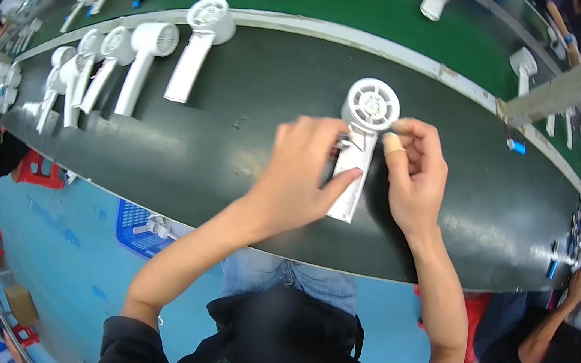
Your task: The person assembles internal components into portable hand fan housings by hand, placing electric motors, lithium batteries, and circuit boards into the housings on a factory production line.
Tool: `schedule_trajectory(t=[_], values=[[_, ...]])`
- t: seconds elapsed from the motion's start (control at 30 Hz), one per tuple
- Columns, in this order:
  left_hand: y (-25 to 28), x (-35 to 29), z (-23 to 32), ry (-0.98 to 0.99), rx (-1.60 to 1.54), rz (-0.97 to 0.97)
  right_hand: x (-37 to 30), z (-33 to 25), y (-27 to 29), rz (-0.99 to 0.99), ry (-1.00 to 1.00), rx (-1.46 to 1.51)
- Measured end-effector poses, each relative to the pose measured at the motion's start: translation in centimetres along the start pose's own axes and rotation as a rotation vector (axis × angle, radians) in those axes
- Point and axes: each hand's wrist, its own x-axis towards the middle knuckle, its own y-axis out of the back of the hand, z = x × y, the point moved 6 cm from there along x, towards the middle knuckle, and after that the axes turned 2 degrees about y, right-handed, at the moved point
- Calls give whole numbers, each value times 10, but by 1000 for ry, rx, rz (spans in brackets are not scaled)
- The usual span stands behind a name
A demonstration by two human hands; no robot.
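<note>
A white handheld fan lies on the dark green bench in front of me, its round grille away from me and its opened handle toward me. My left hand grips the handle from the left, thumb across its face and fingers at the far side. Small dark parts show by those fingers at the top of the handle. My right hand is at the lower right of the fan head, thumb and forefinger drawn together; a pale yellow cover wraps one fingertip. Whatever is between these fingers is too small to make out.
Several white fans stand in a row along the bench's left. Beyond a pale rail, a green belt carries more fans. A blue battery lies near a post at right. Below the bench edge sits a blue basket. Co-workers sit on both sides.
</note>
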Motion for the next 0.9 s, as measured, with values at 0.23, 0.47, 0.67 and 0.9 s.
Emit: schedule_trajectory(t=[0.23,0.47,0.67,0.9], values=[[53,50,-39,187,-356,130,5,9,16,84,-88,63],[214,210,-215,171,368,292,1,-3,-10,-127,-82,-242],[205,227,-306,312,290,98,1,2,-9,-155,-67,-322],[178,271,-205,132,796,248,0,-7,-3,-149,-8,-462]])
